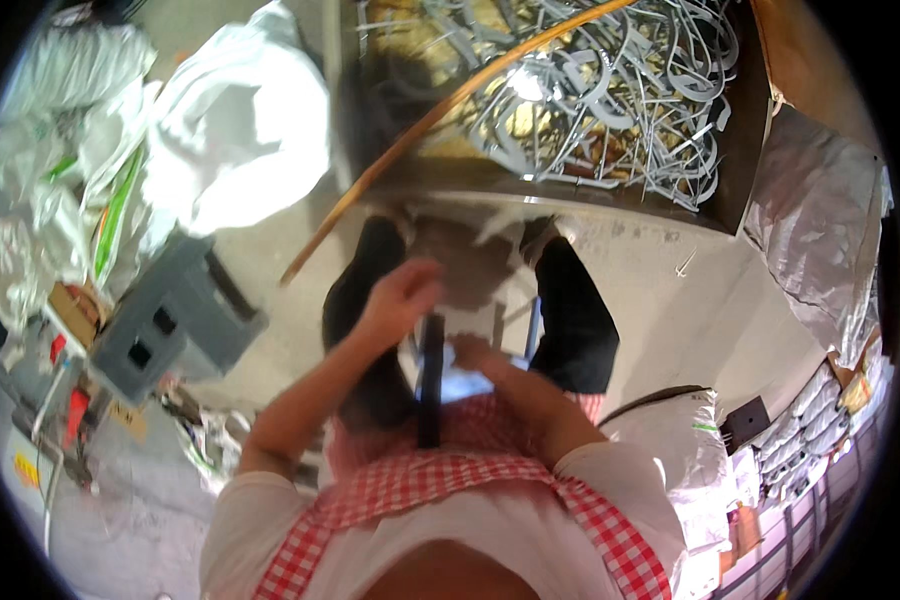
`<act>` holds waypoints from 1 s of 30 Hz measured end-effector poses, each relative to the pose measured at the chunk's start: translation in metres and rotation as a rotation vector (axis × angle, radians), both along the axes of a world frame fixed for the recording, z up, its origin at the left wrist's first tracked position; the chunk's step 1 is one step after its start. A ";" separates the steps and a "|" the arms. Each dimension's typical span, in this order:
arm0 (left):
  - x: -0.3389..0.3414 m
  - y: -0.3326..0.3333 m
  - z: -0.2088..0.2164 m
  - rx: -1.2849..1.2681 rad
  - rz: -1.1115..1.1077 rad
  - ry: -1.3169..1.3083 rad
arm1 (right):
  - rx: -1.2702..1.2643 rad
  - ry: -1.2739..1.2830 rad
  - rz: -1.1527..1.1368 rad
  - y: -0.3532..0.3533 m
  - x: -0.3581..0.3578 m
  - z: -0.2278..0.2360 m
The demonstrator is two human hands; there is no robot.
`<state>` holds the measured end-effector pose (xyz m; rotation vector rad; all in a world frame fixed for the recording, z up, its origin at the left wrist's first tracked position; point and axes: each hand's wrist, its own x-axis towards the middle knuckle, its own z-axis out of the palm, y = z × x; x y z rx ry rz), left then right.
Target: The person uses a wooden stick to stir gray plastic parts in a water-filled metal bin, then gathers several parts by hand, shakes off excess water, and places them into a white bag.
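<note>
Person's got a long black bar (430, 385) between their legs, left hand (403, 300) and right hand (473, 353) near it (too blurry to tell if either's gripping). Long brown wooden stick (420, 133) juts across the big dark metal bin (450, 180) of curly grey plastic strips (595, 95); bulging white plastic sack (240, 120) crowds the left.
</note>
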<state>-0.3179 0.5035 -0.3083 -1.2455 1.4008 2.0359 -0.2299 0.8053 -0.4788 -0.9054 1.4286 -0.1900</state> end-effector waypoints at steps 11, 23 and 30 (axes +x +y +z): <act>-0.092 0.020 -0.095 -0.164 -0.234 0.392 | 0.122 -0.225 0.365 -0.015 -0.002 -0.043; -0.109 -0.046 -0.107 -1.073 -0.400 0.424 | 0.056 -0.031 0.514 -0.076 -0.065 -0.079; -0.070 -0.076 -0.164 -1.251 -0.540 -0.165 | 0.014 0.154 0.373 -0.100 -0.095 -0.056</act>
